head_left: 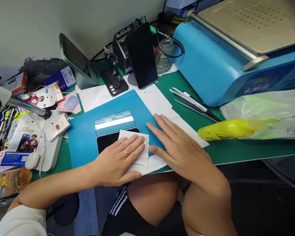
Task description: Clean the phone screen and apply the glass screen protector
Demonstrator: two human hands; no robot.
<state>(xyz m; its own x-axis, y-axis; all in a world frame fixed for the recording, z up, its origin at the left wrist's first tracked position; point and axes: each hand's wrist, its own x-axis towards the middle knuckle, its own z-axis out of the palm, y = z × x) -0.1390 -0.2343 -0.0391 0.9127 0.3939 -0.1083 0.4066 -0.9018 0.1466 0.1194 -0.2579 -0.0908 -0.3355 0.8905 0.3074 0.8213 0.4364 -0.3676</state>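
Note:
My left hand lies flat on a white tissue, fingers stretched out and a ring on one of them. Under the tissue is a dark-screened phone, partly covered by the hand. Just behind the phone, a clear screen film with a white strip rests on the blue mat. My right hand is at the mat's right edge with its fingers apart and nothing held. Its thumb is near the tissue; whether they touch I cannot tell.
A phone stands upright on a holder behind the mat. Tweezers and pen-like tools, a yellow bottle and a large blue machine occupy the right. Boxes, a lamp base and a tilted display crowd the left.

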